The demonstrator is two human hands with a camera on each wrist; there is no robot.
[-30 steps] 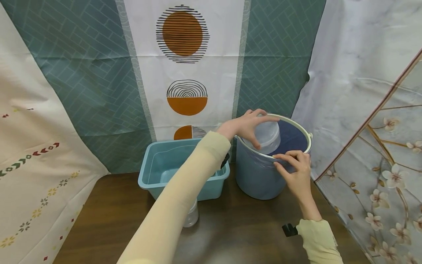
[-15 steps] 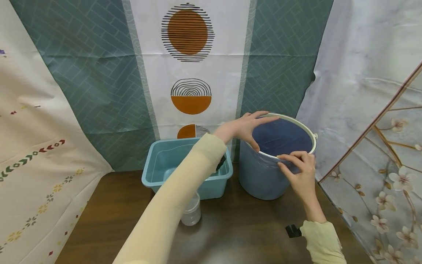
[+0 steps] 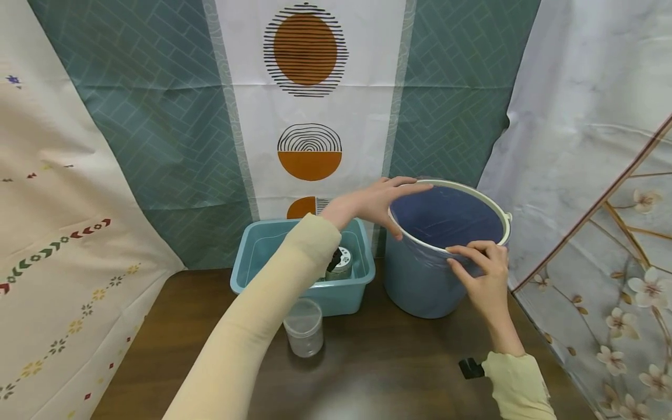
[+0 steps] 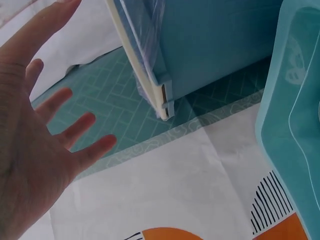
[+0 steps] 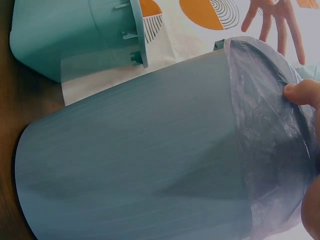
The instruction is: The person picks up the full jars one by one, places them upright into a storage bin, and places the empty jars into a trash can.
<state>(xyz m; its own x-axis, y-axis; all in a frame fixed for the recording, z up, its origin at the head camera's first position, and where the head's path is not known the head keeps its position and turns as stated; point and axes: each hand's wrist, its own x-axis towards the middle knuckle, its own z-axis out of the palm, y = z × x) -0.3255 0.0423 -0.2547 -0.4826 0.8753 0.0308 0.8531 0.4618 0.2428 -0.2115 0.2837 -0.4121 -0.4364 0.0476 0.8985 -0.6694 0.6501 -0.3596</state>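
A blue-grey trash bin (image 3: 420,286) with a pale rim stands at the right, lined with a thin translucent bag (image 5: 270,150). My left hand (image 3: 367,204) hovers beside the left of the rim, its fingers spread and holding nothing. In the left wrist view the same hand (image 4: 45,135) is plainly spread. At the front of the rim, my right hand (image 3: 485,280) pinches the rim and its liner between thumb and fingers. The right wrist view shows the right thumb (image 5: 302,93) against the bagged edge. The bottom of the bin's inside is hidden.
Left of the bin sits a teal basin (image 3: 338,300), holding a jar with a white printed top (image 3: 343,262), partly behind my left arm. A clear lidded plastic jar (image 3: 306,332) stands on the brown table (image 3: 378,373) before it. Fabric hangings (image 3: 451,116) surround the table.
A clear round plastic tub at my left hand, over the bin's mouth, has dropped out of sight. The left hand has spread and drawn left; the right hand keeps its grip.
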